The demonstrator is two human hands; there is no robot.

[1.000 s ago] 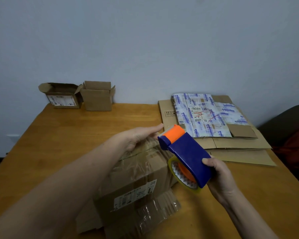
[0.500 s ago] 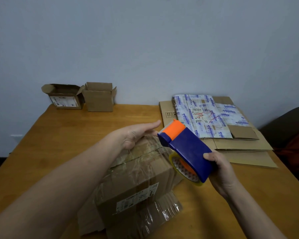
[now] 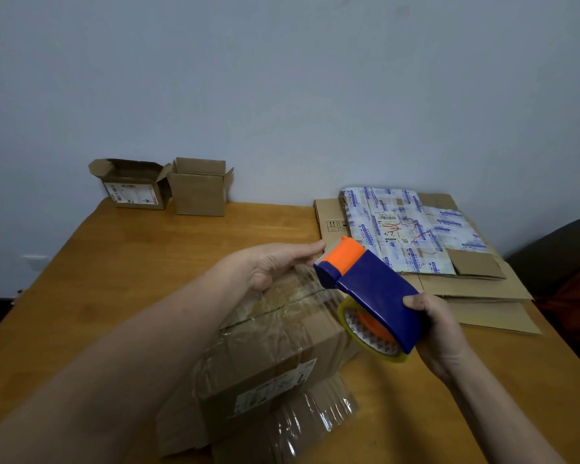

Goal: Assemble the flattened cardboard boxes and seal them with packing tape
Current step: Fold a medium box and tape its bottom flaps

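A brown cardboard box (image 3: 282, 349) with clear tape over its top seam stands on the wooden table (image 3: 121, 262) in front of me. My left hand (image 3: 275, 262) lies flat on the far end of the box top, fingers straight and pointing right. My right hand (image 3: 439, 326) grips the handle of a blue and orange tape dispenser (image 3: 369, 289), held tilted above the box's right side, its orange cutter end close to my left fingertips. The yellowish tape roll (image 3: 369, 333) hangs under it. A stack of flattened cardboard boxes (image 3: 432, 259) lies at the right.
Two small assembled boxes with open flaps, one labelled (image 3: 131, 185) and one plain (image 3: 200, 187), stand at the table's far left against the wall. A dark chair with red cloth (image 3: 570, 262) sits beyond the right table edge.
The view shifted slightly. My left hand stayed on the far end of the box top, and the dispenser remained held beside it, raised a little.
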